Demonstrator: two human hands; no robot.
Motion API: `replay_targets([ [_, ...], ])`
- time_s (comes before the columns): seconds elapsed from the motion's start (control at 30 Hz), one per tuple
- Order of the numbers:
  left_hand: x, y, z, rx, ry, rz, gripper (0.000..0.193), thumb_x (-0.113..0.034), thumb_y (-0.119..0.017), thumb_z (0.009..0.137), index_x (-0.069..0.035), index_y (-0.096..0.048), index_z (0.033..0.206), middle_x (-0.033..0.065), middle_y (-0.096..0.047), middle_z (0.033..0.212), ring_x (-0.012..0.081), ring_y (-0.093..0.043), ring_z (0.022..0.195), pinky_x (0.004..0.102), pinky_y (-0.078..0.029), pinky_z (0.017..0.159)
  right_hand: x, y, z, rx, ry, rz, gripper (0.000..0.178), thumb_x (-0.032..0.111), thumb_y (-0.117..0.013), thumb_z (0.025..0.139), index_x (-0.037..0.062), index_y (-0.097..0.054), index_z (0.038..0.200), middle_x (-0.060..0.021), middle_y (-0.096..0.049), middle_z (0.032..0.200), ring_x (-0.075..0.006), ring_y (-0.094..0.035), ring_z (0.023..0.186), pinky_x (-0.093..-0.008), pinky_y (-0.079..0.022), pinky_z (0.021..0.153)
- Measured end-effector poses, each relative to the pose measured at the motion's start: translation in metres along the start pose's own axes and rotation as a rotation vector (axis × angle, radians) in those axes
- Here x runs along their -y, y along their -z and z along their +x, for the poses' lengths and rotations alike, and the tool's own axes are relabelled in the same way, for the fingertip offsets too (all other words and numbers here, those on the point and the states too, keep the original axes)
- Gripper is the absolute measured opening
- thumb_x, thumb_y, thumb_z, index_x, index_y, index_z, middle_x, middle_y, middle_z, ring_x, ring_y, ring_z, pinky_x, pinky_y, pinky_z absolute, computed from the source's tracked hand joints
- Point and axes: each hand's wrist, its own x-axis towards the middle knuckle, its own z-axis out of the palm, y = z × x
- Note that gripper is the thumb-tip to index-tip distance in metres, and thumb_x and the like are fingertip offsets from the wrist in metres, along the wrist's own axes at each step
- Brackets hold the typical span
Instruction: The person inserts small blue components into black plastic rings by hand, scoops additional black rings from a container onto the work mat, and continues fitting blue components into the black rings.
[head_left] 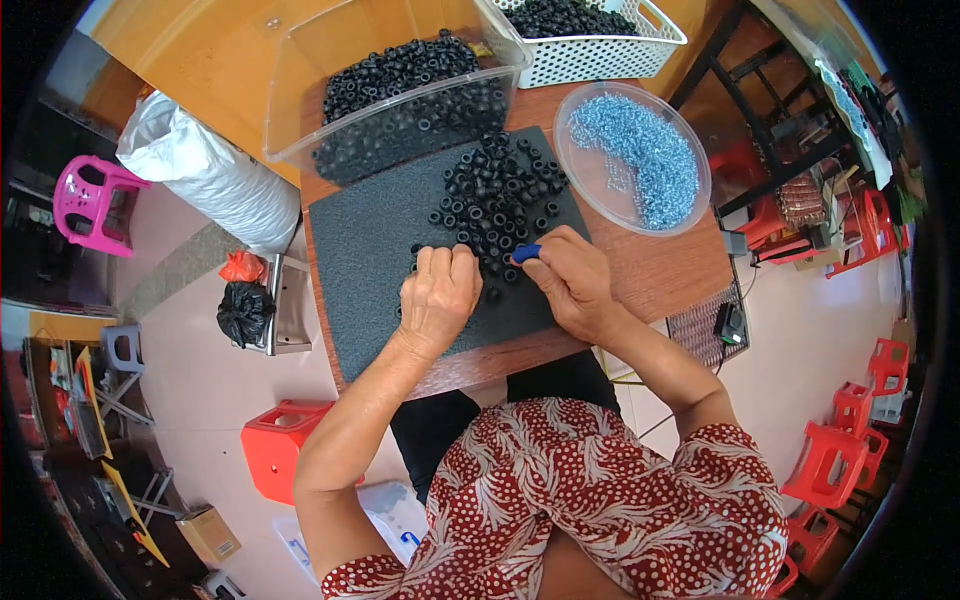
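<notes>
Small black ring-shaped parts lie heaped on a dark grey mat on the wooden table. My left hand is closed low over the mat, at the left edge of the heap, and its fingers hide whatever they pinch. To the right of it, my right hand is also closed, with a small blue piece at its fingertips. Whether that is a held thing or a finger cover I cannot tell. A round clear tray of shiny light-blue tiny pieces stands beyond my right hand.
At the back of the table stand a clear plastic bin of black rings and a white perforated basket with more black parts. A white woven sack leans left of the table. A red stool stands on the floor at the near left.
</notes>
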Motion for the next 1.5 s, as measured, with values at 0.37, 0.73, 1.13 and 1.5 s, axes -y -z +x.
replay_targets([
  [0.37, 0.014, -0.004, 0.012, 0.08, 0.163, -0.071, 0.016, -0.009, -0.065, 0.079, -0.004, -0.05, 0.08, 0.0125, -0.051, 0.065, 0.0296, -0.057, 0.056, 0.0389, -0.047, 0.049, 0.012, -0.011, -0.014, 0.078, 0.037, -0.186, 0.019, 0.003, -0.07, 0.07, -0.0023, -0.058, 0.084, -0.013, -0.055, 0.075, -0.0288, -0.052, 0.065, -0.0349, -0.043, 0.055],
  [0.73, 0.027, 0.007, 0.036, 0.044, 0.8, -0.76, 0.016, -0.012, -0.061, 0.083, -0.001, -0.054, 0.072, 0.0046, -0.048, 0.05, 0.011, -0.051, 0.045, 0.0279, -0.04, 0.042, 0.013, -0.02, -0.026, 0.242, 0.088, -0.268, 0.027, 0.003, -0.067, 0.068, -0.004, -0.057, 0.092, -0.0149, -0.053, 0.087, -0.0284, -0.051, 0.075, -0.0348, -0.046, 0.063],
  [1.13, 0.064, 0.136, -0.012, -0.095, 1.316, -1.935, 0.017, -0.017, -0.06, 0.084, -0.003, -0.052, 0.082, 0.0024, -0.041, 0.058, 0.012, -0.04, 0.042, 0.0234, -0.025, 0.032, 0.017, -0.03, -0.032, 0.31, 0.066, -0.321, 0.023, -0.001, -0.067, 0.07, -0.0019, -0.057, 0.09, -0.0167, -0.056, 0.093, -0.0325, -0.055, 0.08, -0.0388, -0.047, 0.063],
  [1.5, -0.036, 0.281, -0.42, -1.037, 2.206, -0.983, 0.015, -0.018, -0.055, 0.085, -0.007, -0.051, 0.077, 0.0009, -0.045, 0.055, 0.0119, -0.041, 0.04, 0.0237, -0.028, 0.03, -0.02, -0.033, -0.04, 0.373, 0.15, -0.362, 0.018, -0.002, -0.065, 0.079, -0.006, -0.057, 0.095, -0.0192, -0.057, 0.095, -0.0321, -0.056, 0.084, -0.0347, -0.046, 0.071],
])
